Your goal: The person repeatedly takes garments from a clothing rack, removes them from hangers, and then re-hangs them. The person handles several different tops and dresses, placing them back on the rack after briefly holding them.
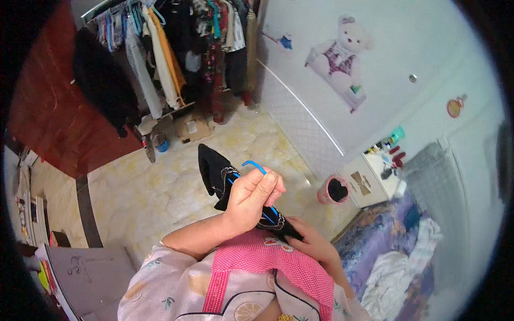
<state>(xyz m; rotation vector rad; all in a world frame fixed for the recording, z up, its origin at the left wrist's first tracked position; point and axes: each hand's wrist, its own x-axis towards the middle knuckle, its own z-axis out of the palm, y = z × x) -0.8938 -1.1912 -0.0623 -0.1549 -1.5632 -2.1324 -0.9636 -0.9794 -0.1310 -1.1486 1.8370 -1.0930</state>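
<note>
Our left hand grips the blue hanger inside a limp black garment; our right hand pinches its hem below the hanger. Light, floppy; best held by the hanger's stiff neck.

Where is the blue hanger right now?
In the head view, the blue hanger is near the middle, held in the left hand and threaded into the black garment. The right hand touches the garment's lower end.
</note>
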